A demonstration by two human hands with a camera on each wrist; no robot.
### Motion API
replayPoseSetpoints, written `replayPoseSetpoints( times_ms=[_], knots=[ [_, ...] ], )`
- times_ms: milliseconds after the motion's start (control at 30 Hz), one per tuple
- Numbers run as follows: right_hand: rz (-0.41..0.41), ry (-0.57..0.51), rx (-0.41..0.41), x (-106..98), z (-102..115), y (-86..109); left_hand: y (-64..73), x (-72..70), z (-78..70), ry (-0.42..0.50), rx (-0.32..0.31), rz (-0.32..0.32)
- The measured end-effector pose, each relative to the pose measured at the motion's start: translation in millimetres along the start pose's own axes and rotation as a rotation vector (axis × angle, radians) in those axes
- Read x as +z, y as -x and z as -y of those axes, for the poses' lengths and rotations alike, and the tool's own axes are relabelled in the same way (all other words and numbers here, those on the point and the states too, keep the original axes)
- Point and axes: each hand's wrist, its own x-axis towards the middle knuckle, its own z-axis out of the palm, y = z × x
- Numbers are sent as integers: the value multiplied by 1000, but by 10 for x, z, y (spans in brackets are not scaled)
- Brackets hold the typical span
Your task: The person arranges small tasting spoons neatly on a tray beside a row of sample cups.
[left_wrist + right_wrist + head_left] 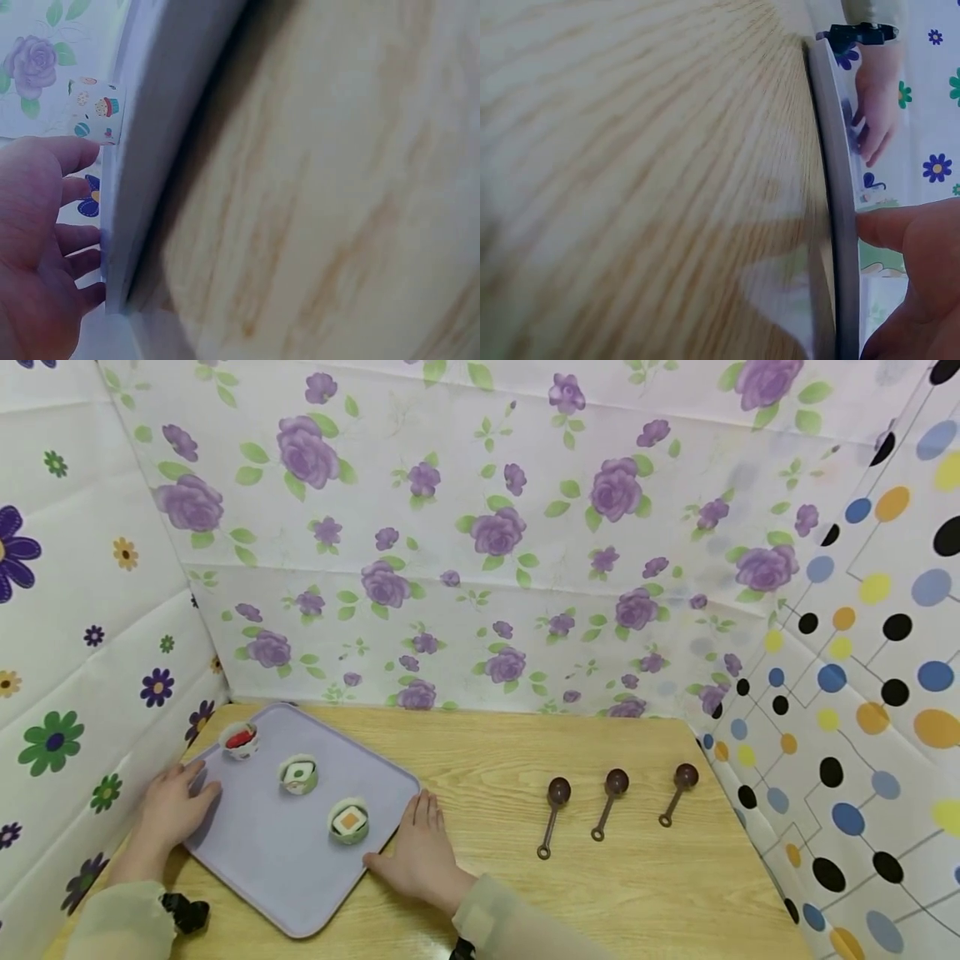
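Note:
A lavender tray (pixel 262 852) lies on the wooden table at the left, turned cornerwise. My left hand (pixel 168 806) rests on its left edge; in the left wrist view thumb and fingers (pixel 78 238) reach the rim, spread apart. Against the right edge lies my right hand (pixel 420 852), its fingers fairly straight and its thumb at the rim. On the tray stand three small round cups in a diagonal row: one with a red top (pixel 240 741), one with a white and green top (pixel 298 775), and one with a white and orange top (pixel 348 821).
Three dark brown round-headed spoons (pixel 558 792) lie apart on the right half of the table (pixel 480 860). A flowered cloth (pixel 450 527) hangs behind the table. Patterned sheets close off both sides, the dotted one (pixel 847 735) at the right.

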Motion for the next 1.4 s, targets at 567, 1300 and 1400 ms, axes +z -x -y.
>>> replayPoseSetpoints(
  times_ms=[567,1300,1400],
  knots=[
    [-20,-56,21,-44,-146,-115,113,-103,34,-19,-31,38],
    [-8,-98,-72,-636,-1177,-350,371,31,-188,242,79,387],
    [-32,-48,-34,-738,-1235,-370,449,81,-255,269,131,408]
  ],
)
